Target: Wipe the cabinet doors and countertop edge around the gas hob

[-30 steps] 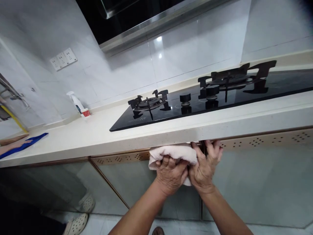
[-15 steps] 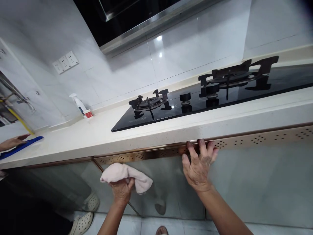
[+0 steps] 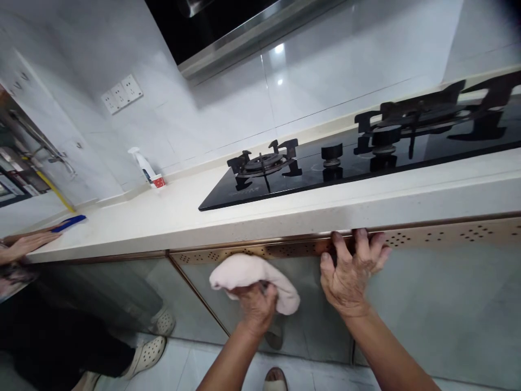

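Observation:
My left hand (image 3: 256, 307) is closed round a folded pale pink cloth (image 3: 248, 270). The cloth lies against the upper part of a glossy grey-green cabinet door (image 3: 313, 309), just below a copper-coloured perforated strip (image 3: 203, 257). My fingers are partly hidden behind the cloth. Farther right, my right hand (image 3: 352, 271) has its fingers spread. Their tips rest on the copper edge under the white countertop (image 3: 179, 217), and nothing loose shows in that hand.
A black gas hob (image 3: 309, 174) with two burners sits on the counter. At the left, a white spray bottle (image 3: 142, 163) stands by a red-and-white cup (image 3: 158, 181). Another person's hands (image 3: 28, 244) are near a blue cloth (image 3: 70, 222). A range hood (image 3: 228, 38) hangs above.
My left hand has moved right across the door with the pink cloth. My right hand stays at the copper edge. The other person's blue cloth has shifted farther along the counter, and the view has turned slightly left.

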`<action>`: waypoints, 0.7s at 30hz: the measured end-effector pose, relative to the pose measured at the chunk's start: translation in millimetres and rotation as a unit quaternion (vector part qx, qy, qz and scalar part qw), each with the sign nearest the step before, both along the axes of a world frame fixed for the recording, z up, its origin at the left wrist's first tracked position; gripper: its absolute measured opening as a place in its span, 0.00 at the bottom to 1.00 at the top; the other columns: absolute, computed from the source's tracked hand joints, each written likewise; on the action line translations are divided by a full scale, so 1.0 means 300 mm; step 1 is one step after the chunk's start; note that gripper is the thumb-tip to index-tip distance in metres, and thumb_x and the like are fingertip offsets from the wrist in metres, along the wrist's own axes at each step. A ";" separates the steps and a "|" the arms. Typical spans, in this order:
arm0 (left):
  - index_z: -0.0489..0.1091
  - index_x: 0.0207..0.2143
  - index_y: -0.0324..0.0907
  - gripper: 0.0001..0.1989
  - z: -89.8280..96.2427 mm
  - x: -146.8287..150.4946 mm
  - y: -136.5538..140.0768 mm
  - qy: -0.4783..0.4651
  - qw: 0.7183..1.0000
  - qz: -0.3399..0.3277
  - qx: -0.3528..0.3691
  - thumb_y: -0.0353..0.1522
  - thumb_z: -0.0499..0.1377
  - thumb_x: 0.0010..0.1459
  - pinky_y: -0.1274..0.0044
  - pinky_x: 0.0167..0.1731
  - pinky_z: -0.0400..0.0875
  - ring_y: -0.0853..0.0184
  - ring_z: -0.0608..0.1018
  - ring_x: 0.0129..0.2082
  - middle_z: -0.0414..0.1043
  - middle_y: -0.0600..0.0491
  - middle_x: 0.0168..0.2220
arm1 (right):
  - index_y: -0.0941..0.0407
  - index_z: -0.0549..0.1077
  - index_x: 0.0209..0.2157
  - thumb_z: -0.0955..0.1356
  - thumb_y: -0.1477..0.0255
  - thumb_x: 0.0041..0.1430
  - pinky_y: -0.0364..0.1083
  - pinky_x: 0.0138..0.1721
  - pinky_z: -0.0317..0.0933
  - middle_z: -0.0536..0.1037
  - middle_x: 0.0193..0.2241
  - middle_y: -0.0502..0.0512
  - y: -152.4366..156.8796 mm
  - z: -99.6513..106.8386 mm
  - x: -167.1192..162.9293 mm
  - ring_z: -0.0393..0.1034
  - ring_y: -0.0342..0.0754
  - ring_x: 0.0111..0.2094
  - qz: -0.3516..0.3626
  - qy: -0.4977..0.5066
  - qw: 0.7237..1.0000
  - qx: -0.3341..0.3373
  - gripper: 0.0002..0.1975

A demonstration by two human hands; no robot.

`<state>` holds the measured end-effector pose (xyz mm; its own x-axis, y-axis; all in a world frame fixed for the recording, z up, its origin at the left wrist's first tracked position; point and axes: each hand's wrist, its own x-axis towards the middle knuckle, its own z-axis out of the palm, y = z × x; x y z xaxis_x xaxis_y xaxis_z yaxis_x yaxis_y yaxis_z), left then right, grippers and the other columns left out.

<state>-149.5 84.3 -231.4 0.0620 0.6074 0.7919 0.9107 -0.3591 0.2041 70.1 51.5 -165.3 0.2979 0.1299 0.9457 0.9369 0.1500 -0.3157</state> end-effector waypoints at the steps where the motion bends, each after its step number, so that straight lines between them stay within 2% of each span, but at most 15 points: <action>1: 0.74 0.46 0.41 0.19 0.006 0.056 -0.019 0.026 0.999 -0.039 0.010 0.41 0.57 0.56 0.49 0.58 0.56 0.45 0.68 0.57 0.72 0.38 0.50 | 0.48 0.52 0.68 0.63 0.69 0.63 0.74 0.62 0.36 0.47 0.69 0.62 -0.001 -0.002 0.003 0.33 0.68 0.70 0.003 -0.004 1.000 -0.002 0.33; 4: 0.75 0.48 0.49 0.17 0.016 0.183 -0.051 0.064 0.991 -0.095 0.072 0.39 0.62 0.55 0.47 0.62 0.48 0.47 0.66 0.60 0.74 0.43 0.51 | 0.47 0.51 0.68 0.64 0.69 0.63 0.75 0.62 0.36 0.47 0.69 0.62 -0.003 -0.007 0.010 0.33 0.68 0.70 0.004 -0.011 1.000 -0.007 0.33; 7: 0.75 0.49 0.52 0.18 0.000 0.210 -0.048 0.078 0.985 -0.112 0.108 0.37 0.63 0.54 0.46 0.64 0.41 0.49 0.68 0.59 0.77 0.47 0.47 | 0.46 0.51 0.68 0.64 0.69 0.63 0.74 0.62 0.36 0.47 0.69 0.61 -0.003 -0.010 0.014 0.34 0.67 0.70 -0.005 -0.011 1.000 -0.006 0.34; 9: 0.76 0.47 0.53 0.16 -0.029 0.171 -0.038 0.092 0.982 -0.117 0.114 0.37 0.63 0.54 0.49 0.65 0.43 0.52 0.71 0.57 0.79 0.49 0.44 | 0.47 0.51 0.68 0.64 0.69 0.63 0.74 0.62 0.36 0.46 0.69 0.61 -0.003 -0.010 0.015 0.34 0.67 0.70 -0.005 -0.013 1.000 -0.004 0.33; 11: 0.77 0.46 0.51 0.15 -0.068 0.098 -0.028 0.101 0.983 -0.110 0.108 0.38 0.63 0.54 0.54 0.64 0.50 0.53 0.72 0.56 0.79 0.49 0.43 | 0.47 0.51 0.68 0.64 0.68 0.63 0.73 0.63 0.35 0.46 0.70 0.60 -0.004 -0.009 0.013 0.34 0.67 0.70 -0.003 -0.015 1.000 -0.003 0.33; 14: 0.77 0.45 0.48 0.16 -0.123 -0.043 -0.016 0.090 0.991 -0.087 0.057 0.37 0.62 0.53 0.59 0.62 0.57 0.54 0.72 0.57 0.78 0.47 0.45 | 0.47 0.50 0.68 0.63 0.68 0.64 0.73 0.63 0.36 0.46 0.70 0.60 -0.007 -0.006 0.011 0.34 0.67 0.70 -0.003 -0.013 1.000 -0.008 0.33; 17: 0.74 0.49 0.43 0.20 -0.149 -0.179 0.000 0.046 0.998 -0.017 -0.033 0.37 0.59 0.54 0.54 0.60 0.57 0.48 0.69 0.58 0.75 0.42 0.50 | 0.46 0.48 0.69 0.63 0.68 0.64 0.74 0.62 0.37 0.46 0.70 0.59 -0.008 -0.003 0.009 0.34 0.67 0.70 -0.005 -0.009 1.000 -0.016 0.34; 19: 0.72 0.51 0.35 0.22 -0.145 -0.250 0.012 -0.012 0.992 0.105 -0.071 0.37 0.57 0.56 0.52 0.57 0.60 0.46 0.70 0.57 0.72 0.37 0.52 | 0.45 0.48 0.69 0.63 0.68 0.64 0.74 0.62 0.37 0.45 0.70 0.59 -0.007 -0.002 0.008 0.34 0.67 0.70 -0.006 -0.008 1.000 -0.016 0.34; 21: 0.70 0.50 0.30 0.21 -0.129 -0.297 0.027 -0.069 0.968 0.231 -0.074 0.36 0.56 0.60 0.56 0.52 0.68 0.50 0.73 0.52 0.71 0.35 0.51 | 0.45 0.48 0.69 0.63 0.68 0.64 0.73 0.62 0.37 0.45 0.70 0.59 -0.002 -0.002 0.007 0.34 0.67 0.70 -0.007 -0.007 1.000 -0.009 0.34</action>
